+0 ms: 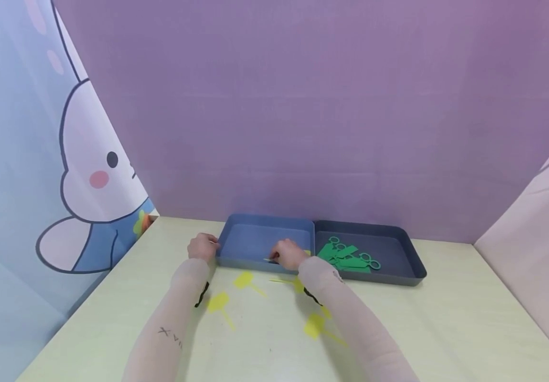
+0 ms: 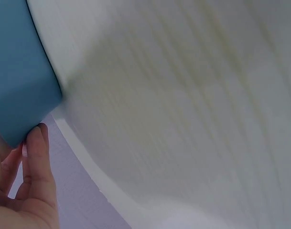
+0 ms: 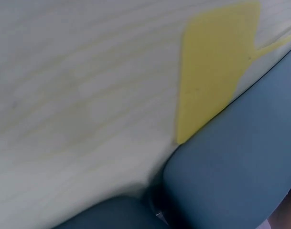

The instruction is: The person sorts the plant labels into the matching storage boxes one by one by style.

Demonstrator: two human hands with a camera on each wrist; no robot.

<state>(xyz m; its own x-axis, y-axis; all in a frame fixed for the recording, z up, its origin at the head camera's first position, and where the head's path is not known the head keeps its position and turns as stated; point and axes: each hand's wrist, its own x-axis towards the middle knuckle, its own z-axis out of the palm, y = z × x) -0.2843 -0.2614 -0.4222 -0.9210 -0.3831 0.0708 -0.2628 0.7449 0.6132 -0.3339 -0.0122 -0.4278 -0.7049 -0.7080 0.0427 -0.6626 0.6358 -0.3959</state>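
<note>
At the left end of the blue tray, my left hand grips the wall near a corner. The left wrist view has the fingers against that blue corner. Inside the tray, by its front wall, my right hand pinches a thin flat yellow mallet-shaped piece; its tip pokes out left of the fingers and a yellow patch shows to the right. Another yellow mallet-shaped piece lies on the table against the tray's outer wall. In the right wrist view the right hand is almost wholly out of frame.
Several more flat yellow pieces lie on the pale table before the tray. Adjoining on the right, a dark grey tray holds a heap of flat green pieces with ring-shaped ends. A purple cloth wall rises behind.
</note>
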